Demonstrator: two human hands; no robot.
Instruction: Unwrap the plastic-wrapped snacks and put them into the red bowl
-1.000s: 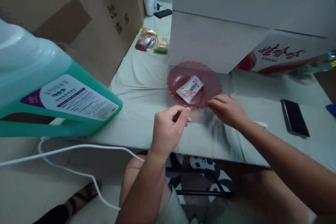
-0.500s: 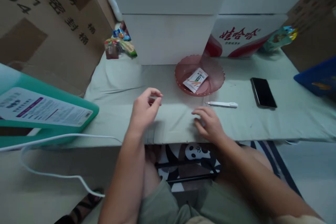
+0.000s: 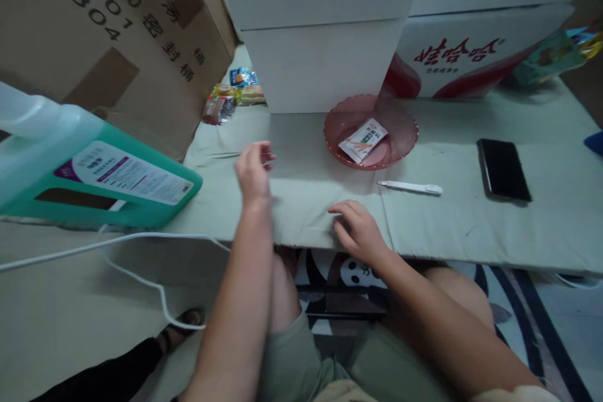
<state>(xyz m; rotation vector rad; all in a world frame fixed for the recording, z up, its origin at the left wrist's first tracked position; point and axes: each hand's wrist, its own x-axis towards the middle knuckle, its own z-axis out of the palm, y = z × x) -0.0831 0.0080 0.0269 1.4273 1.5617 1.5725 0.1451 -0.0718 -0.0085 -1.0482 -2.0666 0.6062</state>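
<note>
Nearest you, your right hand [image 3: 358, 231] rests palm down on the pale cloth [image 3: 471, 226] at the table's front edge, fingers loosely spread and gripping nothing. It lies on the near side of the pink plate [image 3: 405, 129], a little to the plate's left. Your left hand [image 3: 253, 171] hangs raised above the cloth, well left of the plate; its fingers curl inward, but whether they pinch anything small you cannot tell from this blurred view.

Just in front of the plate, between it and your right hand, lies a slim white pen-like stick [image 3: 411, 187]. Its long axis runs left to right, almost parallel to the table's front edge, with the thicker capped end pointing right and the thinner end left. It touches neither hand.

The risk, as it looks: your right hand presses on loose cloth, so a drag or tug could bunch the fabric and roll the stick toward the edge, or shift the plate. A sweep of your left arm could also catch the white cable [image 3: 117, 245].

In the plate lies a small sachet [image 3: 363, 140], tilted diagonally. Right of the plate lies a dark phone [image 3: 503, 169]. Far left of the plate a teal jug [image 3: 94, 169] lies on its side. Behind the plate stand a white box [image 3: 325, 63] and a red-printed carton [image 3: 471, 53].
</note>
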